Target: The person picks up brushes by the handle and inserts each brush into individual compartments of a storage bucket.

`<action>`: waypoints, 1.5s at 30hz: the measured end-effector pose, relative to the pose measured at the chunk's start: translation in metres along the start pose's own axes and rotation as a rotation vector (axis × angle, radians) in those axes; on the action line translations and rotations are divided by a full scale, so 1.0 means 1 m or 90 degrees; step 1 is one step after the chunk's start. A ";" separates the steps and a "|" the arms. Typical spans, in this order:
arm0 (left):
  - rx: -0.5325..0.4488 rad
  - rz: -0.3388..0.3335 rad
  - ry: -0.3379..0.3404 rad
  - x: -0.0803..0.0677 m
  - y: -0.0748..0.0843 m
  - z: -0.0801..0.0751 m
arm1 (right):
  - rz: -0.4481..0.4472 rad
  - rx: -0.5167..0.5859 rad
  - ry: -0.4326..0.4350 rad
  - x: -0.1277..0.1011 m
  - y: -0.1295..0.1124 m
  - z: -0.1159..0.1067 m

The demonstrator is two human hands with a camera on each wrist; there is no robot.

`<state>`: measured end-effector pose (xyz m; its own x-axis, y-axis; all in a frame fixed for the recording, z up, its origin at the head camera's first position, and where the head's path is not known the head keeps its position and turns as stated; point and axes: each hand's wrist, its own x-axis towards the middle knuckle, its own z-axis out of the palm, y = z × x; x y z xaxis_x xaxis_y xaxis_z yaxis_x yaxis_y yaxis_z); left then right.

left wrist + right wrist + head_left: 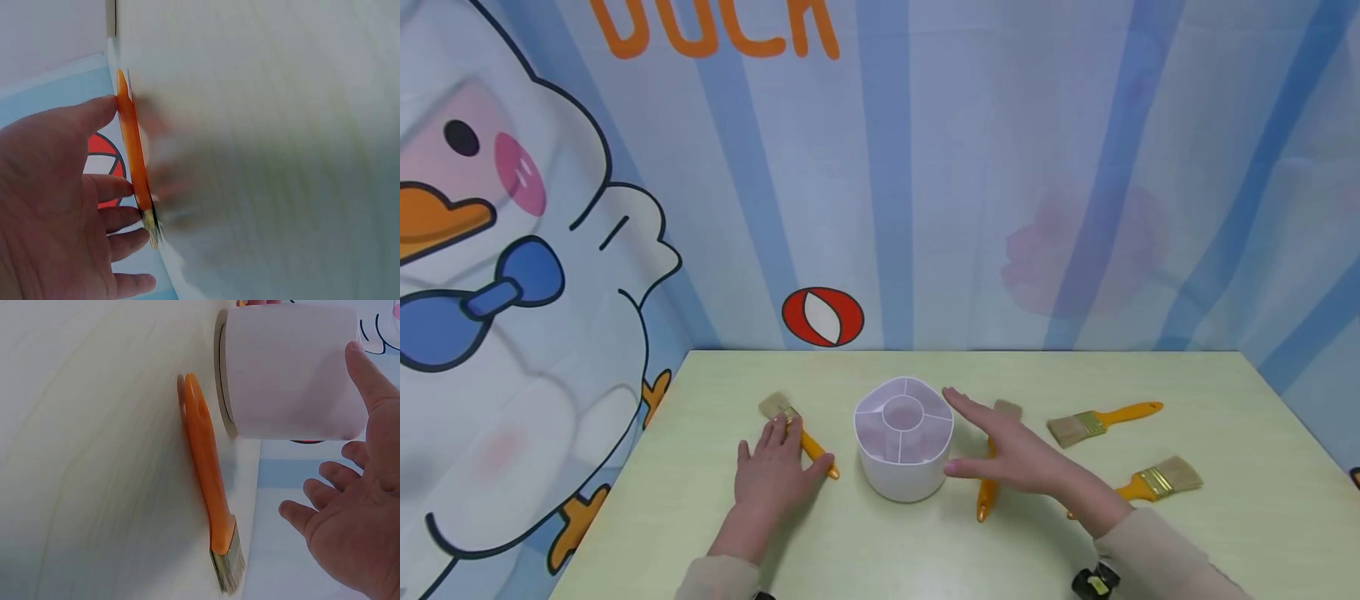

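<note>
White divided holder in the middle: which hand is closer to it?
Right. The right hand hovers open just beside the white holder, thumb almost at its wall. The left hand lies further off, resting on the left paintbrush.

Staged recording corner, not a real home or workshop: a pale green table (pixel 1225 500) pushed against a printed backdrop (pixel 1000 167) with blue stripes, a cartoon duck (pixel 490 250) and orange lettering (pixel 715 29). Props only: orange-handled paintbrushes (pixel 1105 421) and a white divided holder (pixel 903 437).
</note>
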<state>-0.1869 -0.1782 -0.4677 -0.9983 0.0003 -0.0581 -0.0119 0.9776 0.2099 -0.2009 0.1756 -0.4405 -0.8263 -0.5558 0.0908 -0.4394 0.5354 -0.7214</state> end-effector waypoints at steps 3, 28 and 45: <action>0.011 0.024 -0.007 0.002 -0.007 0.000 | -0.001 0.015 0.008 0.003 -0.001 0.004; 0.071 0.211 -0.094 0.018 -0.042 -0.022 | -0.013 0.111 0.069 0.007 0.001 0.020; 0.015 0.135 -0.040 0.015 -0.044 -0.016 | -0.007 0.165 0.093 0.007 0.000 0.026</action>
<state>-0.2019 -0.2245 -0.4622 -0.9727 0.2193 -0.0757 0.2006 0.9589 0.2007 -0.1978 0.1548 -0.4577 -0.8719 -0.4537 0.1841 -0.3596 0.3384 -0.8696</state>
